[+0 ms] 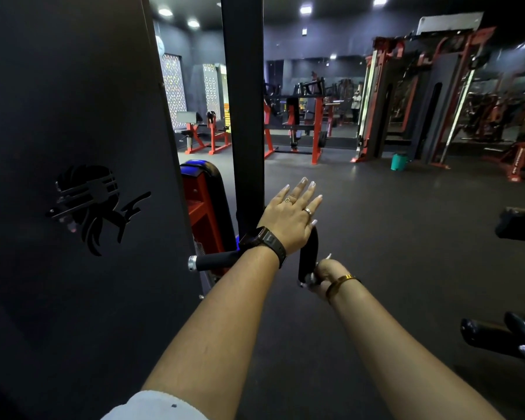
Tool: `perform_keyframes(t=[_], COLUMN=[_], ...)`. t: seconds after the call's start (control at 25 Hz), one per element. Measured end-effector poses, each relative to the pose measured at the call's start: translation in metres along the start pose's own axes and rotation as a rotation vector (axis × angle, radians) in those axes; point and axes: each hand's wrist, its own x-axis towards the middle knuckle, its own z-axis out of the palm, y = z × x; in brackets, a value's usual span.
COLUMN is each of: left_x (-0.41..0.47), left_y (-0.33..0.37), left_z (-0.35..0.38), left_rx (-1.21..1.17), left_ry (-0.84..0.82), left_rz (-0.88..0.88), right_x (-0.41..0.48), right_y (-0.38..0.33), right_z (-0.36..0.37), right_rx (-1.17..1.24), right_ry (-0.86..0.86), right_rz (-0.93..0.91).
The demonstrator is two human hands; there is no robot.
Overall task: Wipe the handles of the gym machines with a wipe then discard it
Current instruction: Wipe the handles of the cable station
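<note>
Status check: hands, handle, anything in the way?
Left hand open, fingers straight, by the handle top. Right hand curled round lower end of black handle. Wipe not clearly visible. Nothing in the way.

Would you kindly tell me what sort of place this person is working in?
A commercial gym, it seems: red-framed weight machines stand across the dark floor, and the right hand grips a black foam handle on a nearby machine.

Handle (308, 253): matt foam; end cap (192, 263) chrome.
</note>
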Motion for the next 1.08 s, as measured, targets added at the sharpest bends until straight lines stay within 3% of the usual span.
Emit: perform_keyframes(t=[0.2,0.36,0.48,0.56,0.72,0.8,0.92,0.96,1.08], left_x=[-0.020,-0.036,-0.044,-0.047,-0.048,-0.048,-0.048,-0.047,-0.047], left_y=[-0.012,-0.016,-0.032,-0.040,-0.034,-0.033,-0.035,-0.034,-0.032], left_z=[-0.001,0.001,-0.002,-0.001,0.003,0.006,0.007,0.008,0.012], left_rx=[0.132,0.241,0.400,0.499,0.608,0.641,0.663,0.664,0.629], left_ry=[0.019,0.037,0.156,0.216,0.246,0.260,0.250,0.254,0.241], left_rz=[0.186,0.108,0.024,0.029,0.069,0.080,0.093,0.087,0.026], right_x=[-0.026,-0.050,-0.064,-0.067,-0.058,-0.048,-0.041,-0.043,-0.059], right_y=[-0.037,-0.047,-0.054,-0.057,-0.032,-0.019,-0.021,-0.022,-0.017], right_z=[0.007,0.009,0.018,0.023,0.029,0.016,0.005,0.011,0.038], right_rx=[0.007,0.138,0.109,-0.006,-0.738,-0.850,-0.662,-0.635,-0.778], right_ry=[0.060,0.060,0.030,0.043,0.370,0.525,0.556,0.515,0.428], right_rz=[-0.319,-0.465,-0.720,-0.891,-1.442,-1.426,-1.119,-1.148,-1.466])
